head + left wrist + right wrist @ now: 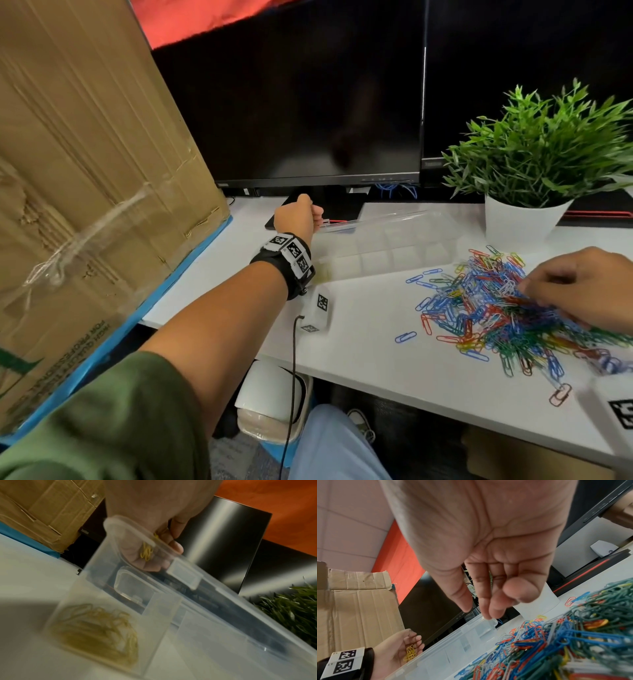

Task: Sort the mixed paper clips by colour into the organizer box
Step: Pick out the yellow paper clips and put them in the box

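Note:
A heap of mixed coloured paper clips [496, 308] [573, 642] lies on the white desk at the right. My right hand [579, 291] [501, 601] hovers over it with relaxed fingers pointing down, and nothing shows between them. The clear organizer box [387, 253] [205, 635] [453, 642] stands behind the heap with its lid [376, 219] raised. My left hand [301, 216] [154, 555] [402, 649] is at the box's left end, cupped around a few yellow clips [146, 551] [410, 654]. More yellow clips [102, 628] lie in the box's end compartment.
A big cardboard box [85, 171] leans at the left. Two dark monitors [308, 102] stand behind, and a potted plant [534, 164] sits right of the box. A white tagged block [318, 308] with a cable lies near the desk's front edge.

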